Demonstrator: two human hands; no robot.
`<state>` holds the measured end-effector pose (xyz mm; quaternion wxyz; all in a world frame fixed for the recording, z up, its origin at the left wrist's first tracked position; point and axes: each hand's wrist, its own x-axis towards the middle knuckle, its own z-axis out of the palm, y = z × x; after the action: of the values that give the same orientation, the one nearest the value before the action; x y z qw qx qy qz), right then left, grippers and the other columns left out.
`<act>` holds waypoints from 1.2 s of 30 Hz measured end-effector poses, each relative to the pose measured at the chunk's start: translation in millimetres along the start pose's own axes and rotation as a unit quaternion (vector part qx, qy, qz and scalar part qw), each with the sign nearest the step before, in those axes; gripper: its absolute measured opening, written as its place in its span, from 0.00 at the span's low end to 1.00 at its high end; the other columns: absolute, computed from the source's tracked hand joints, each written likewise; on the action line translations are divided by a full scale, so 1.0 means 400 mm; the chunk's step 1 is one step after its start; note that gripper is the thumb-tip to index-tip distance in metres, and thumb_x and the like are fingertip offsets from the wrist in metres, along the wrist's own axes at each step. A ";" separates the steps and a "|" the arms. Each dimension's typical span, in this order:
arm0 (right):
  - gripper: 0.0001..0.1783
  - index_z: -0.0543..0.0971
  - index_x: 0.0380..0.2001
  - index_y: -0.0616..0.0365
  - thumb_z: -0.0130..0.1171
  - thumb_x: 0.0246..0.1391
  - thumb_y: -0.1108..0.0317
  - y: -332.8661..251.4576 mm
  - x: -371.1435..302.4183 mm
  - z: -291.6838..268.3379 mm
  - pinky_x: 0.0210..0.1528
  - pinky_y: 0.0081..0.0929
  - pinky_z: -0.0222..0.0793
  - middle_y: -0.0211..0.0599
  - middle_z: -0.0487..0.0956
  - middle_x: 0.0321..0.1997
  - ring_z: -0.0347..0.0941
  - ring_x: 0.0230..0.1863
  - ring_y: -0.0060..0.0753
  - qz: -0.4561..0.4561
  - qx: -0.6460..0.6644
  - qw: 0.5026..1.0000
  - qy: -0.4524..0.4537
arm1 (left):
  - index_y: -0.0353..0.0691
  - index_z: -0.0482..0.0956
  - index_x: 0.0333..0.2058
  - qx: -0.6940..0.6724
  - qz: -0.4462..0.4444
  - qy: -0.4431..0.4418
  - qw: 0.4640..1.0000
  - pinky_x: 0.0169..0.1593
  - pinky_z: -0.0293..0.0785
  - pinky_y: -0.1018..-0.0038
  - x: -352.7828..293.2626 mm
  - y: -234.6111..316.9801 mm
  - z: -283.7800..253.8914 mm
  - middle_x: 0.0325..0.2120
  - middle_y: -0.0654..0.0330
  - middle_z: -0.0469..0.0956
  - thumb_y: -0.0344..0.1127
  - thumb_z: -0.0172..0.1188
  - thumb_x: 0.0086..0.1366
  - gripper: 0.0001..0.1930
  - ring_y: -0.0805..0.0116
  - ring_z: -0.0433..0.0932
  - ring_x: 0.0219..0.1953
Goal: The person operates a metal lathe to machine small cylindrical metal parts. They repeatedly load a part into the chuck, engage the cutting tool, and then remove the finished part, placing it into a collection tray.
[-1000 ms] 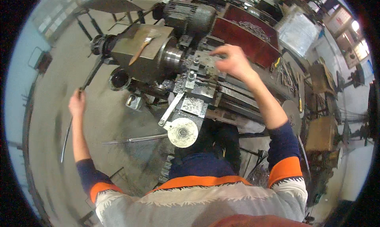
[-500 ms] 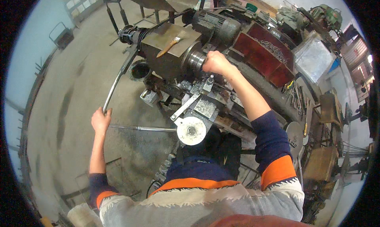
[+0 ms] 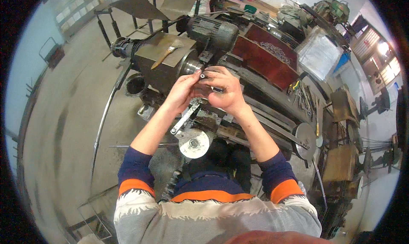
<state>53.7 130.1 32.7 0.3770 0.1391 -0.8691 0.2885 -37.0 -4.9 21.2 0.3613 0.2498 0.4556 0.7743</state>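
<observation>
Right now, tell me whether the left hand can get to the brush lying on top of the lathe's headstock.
Probably yes. The left hand is up at the small dark part that both hands hold, and the brush lies just beyond it on the flat top, with nothing between. It would first have to let go.

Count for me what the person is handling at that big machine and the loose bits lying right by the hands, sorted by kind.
Hands: 2, left hand and right hand
Small dark tube held between the fingers: 1
Paintbrush on the machine's top: 1
Round handwheel below the hands: 1
Long bent rod at the left: 1
Total: 6
</observation>
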 end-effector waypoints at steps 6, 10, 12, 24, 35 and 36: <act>0.16 0.79 0.24 0.57 0.55 0.21 0.72 -0.020 -0.029 -0.018 0.41 0.32 0.68 0.38 0.77 0.33 0.70 0.39 0.43 -0.016 -0.078 0.997 0.007 | 0.34 0.76 0.27 0.179 0.060 -0.029 0.982 0.22 0.69 0.80 0.019 -0.025 -0.002 0.18 0.63 0.75 0.42 0.53 0.62 0.15 0.77 0.73 0.17; 0.14 0.78 0.22 0.58 0.55 0.21 0.72 0.006 -0.025 -0.009 0.33 0.32 0.67 0.37 0.76 0.31 0.68 0.32 0.42 -0.021 -0.081 0.994 -0.063 | 0.32 0.75 0.21 0.408 0.106 -0.021 0.907 0.18 0.66 0.80 -0.001 0.021 0.000 0.12 0.65 0.71 0.42 0.54 0.60 0.17 0.80 0.70 0.14; 0.14 0.78 0.21 0.58 0.55 0.21 0.72 0.002 -0.008 -0.003 0.31 0.31 0.66 0.37 0.76 0.30 0.68 0.31 0.42 -0.013 -0.087 0.991 -0.097 | 0.32 0.75 0.21 0.432 0.074 -0.010 0.899 0.18 0.66 0.80 -0.004 0.034 -0.015 0.11 0.65 0.71 0.43 0.54 0.60 0.18 0.80 0.70 0.14; 0.17 0.81 0.22 0.60 0.55 0.24 0.62 0.192 0.104 0.022 0.36 0.30 0.70 0.49 0.77 0.22 0.75 0.28 0.43 0.321 -0.118 0.904 -0.257 | 0.36 0.74 0.37 0.655 0.057 0.139 0.740 0.29 0.67 0.68 -0.145 0.226 -0.362 0.21 0.51 0.75 0.45 0.50 0.60 0.17 0.60 0.75 0.26; 0.18 0.82 0.29 0.56 0.55 0.28 0.65 0.340 0.089 0.089 0.38 0.23 0.69 0.40 0.80 0.27 0.76 0.30 0.32 0.302 -0.019 0.894 -0.329 | 0.36 0.73 0.36 0.730 -0.139 0.277 0.609 0.29 0.68 0.59 -0.502 0.144 -0.655 0.19 0.47 0.74 0.46 0.58 0.54 0.19 0.47 0.73 0.25; 0.18 0.82 0.29 0.56 0.55 0.28 0.65 0.336 0.088 0.098 0.38 0.23 0.69 0.40 0.80 0.27 0.76 0.30 0.32 0.315 -0.033 0.892 -0.323 | 0.35 0.73 0.36 0.737 -0.137 0.281 0.599 0.30 0.68 0.59 -0.499 0.137 -0.659 0.19 0.46 0.74 0.46 0.58 0.54 0.19 0.46 0.73 0.25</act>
<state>-54.3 212.4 -16.1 -0.0309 -0.0685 -0.9502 0.3025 -121.5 -318.0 -63.1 0.0099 0.1356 0.9796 0.1483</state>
